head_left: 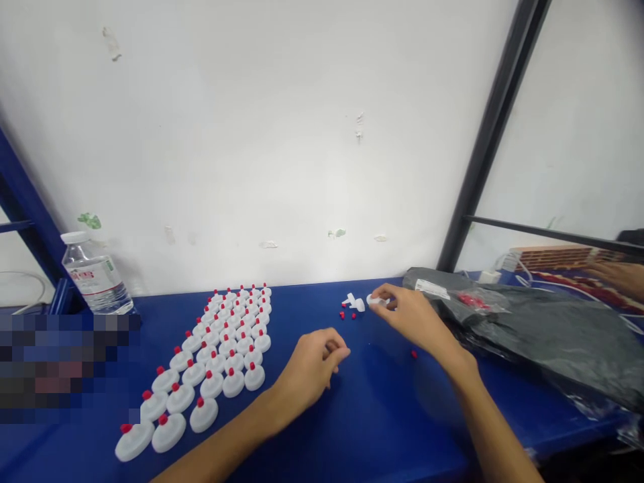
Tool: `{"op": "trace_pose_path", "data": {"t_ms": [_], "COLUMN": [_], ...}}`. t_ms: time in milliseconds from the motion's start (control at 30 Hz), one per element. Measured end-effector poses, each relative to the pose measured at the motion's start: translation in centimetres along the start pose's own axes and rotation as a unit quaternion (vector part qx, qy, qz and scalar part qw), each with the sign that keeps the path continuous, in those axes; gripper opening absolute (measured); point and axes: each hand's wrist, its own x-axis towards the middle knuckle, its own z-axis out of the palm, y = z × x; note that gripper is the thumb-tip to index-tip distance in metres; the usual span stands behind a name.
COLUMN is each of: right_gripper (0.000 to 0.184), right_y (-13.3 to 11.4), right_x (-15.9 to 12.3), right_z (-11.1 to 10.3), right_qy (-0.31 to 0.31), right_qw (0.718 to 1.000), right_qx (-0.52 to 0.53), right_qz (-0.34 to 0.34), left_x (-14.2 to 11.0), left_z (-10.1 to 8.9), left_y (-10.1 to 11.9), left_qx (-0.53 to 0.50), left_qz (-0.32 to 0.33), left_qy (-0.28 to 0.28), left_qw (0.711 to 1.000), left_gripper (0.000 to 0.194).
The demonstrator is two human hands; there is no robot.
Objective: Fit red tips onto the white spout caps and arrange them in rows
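Note:
My right hand [410, 314] has its thumb and fingers closed on a white round cap [373, 300] near the back of the blue table. Just left of it lie two or so loose white pieces [358, 304] and several small red caps [342, 315]. My left hand [314, 365] is held over the middle of the table, thumb and fingertips pressed together; whatever may be between them is hidden. To its left stand several rows of white round caps with red tips [233, 382], all upright. One small red cap [414, 354] lies alone below my right wrist.
A clear water bottle [98, 278] stands at the back left by a blue post. On the right a large dark plastic bag [528, 329] covers part of the table [382, 429], with a clear bag of red pieces [473, 301] on it. Another person's hand [621, 275] shows at far right.

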Motion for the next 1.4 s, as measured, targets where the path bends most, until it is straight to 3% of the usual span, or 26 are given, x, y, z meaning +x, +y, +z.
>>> {"op": "trace_pose_path", "data": {"t_ms": [67, 167, 300, 433, 700, 900, 1133, 1233, 1333, 1400], "right_gripper": [0.021, 0.024, 0.027, 0.023, 0.020, 0.025, 0.033, 0.038, 0.032, 0.031], "right_y": [-1.5, -3.4, -4.5, -4.5, -5.2, -5.7, -5.7, -4.8, -3.5, -2.6], "right_x": [-1.2, -2.7, -3.3, -3.2, -3.4, -3.5, -3.5, -3.6, -3.7, -3.7], "right_z": [-0.4, 0.0, 0.8, 1.0, 0.9, 1.2, 1.3, 0.7, -0.2, -0.7], "right_qy": [-0.012, -0.061, -0.078, -0.082, -0.062, -0.056, -0.059, -0.058, -0.001, 0.038], "right_qw": [0.982, 0.934, 0.915, 0.914, 0.910, 0.914, 0.919, 0.911, 0.902, 0.904], "right_qx": [0.183, 0.338, 0.385, 0.385, 0.398, 0.392, 0.372, 0.386, 0.417, 0.418], "right_qz": [-0.042, -0.096, -0.093, -0.095, -0.093, -0.088, -0.116, -0.136, -0.109, -0.082], "left_x": [0.3, 0.6, 0.5, 0.2, -0.2, -0.5, -0.6, -1.0, -2.6, -4.3], "left_z": [-0.9, -1.9, -2.7, -2.7, -2.7, -2.3, -1.8, -1.9, -1.8, -1.4], "left_y": [-0.3, -0.6, -0.5, -0.1, 0.0, 0.2, 0.8, 1.6, 2.6, 2.7], "left_qx": [-0.155, -0.299, -0.410, -0.434, -0.410, -0.398, -0.329, -0.244, -0.074, 0.033], "left_qz": [-0.057, -0.078, -0.120, -0.124, -0.080, -0.071, -0.024, 0.010, 0.087, 0.149], "left_qy": [0.006, 0.046, 0.085, 0.078, 0.075, 0.107, 0.150, 0.171, 0.174, 0.147], "left_qw": [0.986, 0.950, 0.900, 0.889, 0.905, 0.909, 0.932, 0.954, 0.978, 0.977], "left_gripper": [0.020, 0.026, 0.031, 0.031, 0.034, 0.040, 0.042, 0.032, 0.024, 0.029]}}
